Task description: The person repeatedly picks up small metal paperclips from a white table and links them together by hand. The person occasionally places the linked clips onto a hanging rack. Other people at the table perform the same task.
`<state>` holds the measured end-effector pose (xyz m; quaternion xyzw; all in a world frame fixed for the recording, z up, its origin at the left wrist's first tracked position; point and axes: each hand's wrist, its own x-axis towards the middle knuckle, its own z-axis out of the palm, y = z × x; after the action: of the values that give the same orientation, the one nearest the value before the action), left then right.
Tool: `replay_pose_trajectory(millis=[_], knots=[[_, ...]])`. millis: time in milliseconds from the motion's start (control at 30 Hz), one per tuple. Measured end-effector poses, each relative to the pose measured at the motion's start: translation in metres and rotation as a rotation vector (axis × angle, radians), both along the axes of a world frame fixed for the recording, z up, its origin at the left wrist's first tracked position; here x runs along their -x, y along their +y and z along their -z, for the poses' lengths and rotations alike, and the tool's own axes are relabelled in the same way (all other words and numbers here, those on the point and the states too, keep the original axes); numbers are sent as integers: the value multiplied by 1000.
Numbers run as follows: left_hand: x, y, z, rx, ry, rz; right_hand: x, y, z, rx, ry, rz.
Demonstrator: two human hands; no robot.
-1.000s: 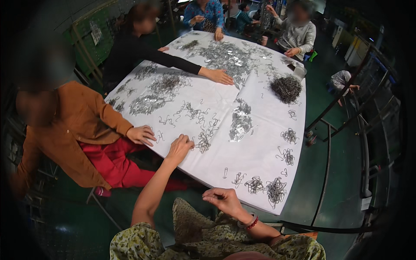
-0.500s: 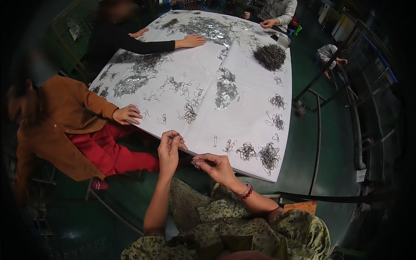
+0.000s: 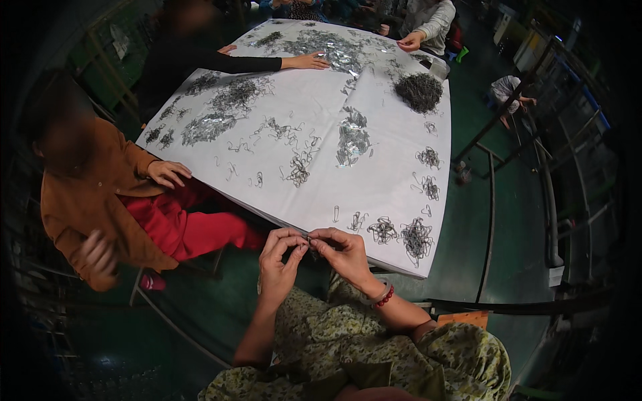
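My left grip (image 3: 279, 257) and my right grip (image 3: 344, 254) come together at their tips, in front of my body. Each one is pinched nearly closed, thumb against forefinger, and between them they have a small dark piece (image 3: 308, 240); its exact shape I cannot tell. I see it at the near edge of the white worktop (image 3: 391, 194), but whether it touches this edge I cannot tell. Around my right wrist sits a red bracelet (image 3: 383, 297).

Just beyond, toward the right corner, lie a heap of hooks (image 3: 417, 240), thin and of wire, and beside it a smaller heap (image 3: 383, 230). Farther to the left there is a loose group (image 3: 299, 172), and past the middle a patch of grey strips (image 3: 353, 137). The big dark pile (image 3: 419, 92) stands near the far right edge, beside a container (image 3: 438, 69).

At my left, a person in brown rests one hand (image 3: 168, 173) at the worktop edge. Behind, a black sleeve (image 3: 241, 63) stretches over the worktop.
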<state>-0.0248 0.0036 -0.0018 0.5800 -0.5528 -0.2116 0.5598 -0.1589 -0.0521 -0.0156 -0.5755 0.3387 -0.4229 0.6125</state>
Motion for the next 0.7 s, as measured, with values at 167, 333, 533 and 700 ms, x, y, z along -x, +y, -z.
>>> replay_pose_trajectory(millis=[167, 333, 533, 700], knots=[[1, -2, 16, 2, 126, -24, -1, -5, 7, 169, 29, -22], [2, -4, 28, 76, 392, 4, 2, -27, 1, 492, 2, -81], [-4, -15, 21, 70, 419, 63, 45, -193, -16, 229, -20, 239], [-13, -19, 27, 23, 348, 70, 81, -387, -3, 829, 771, 665]])
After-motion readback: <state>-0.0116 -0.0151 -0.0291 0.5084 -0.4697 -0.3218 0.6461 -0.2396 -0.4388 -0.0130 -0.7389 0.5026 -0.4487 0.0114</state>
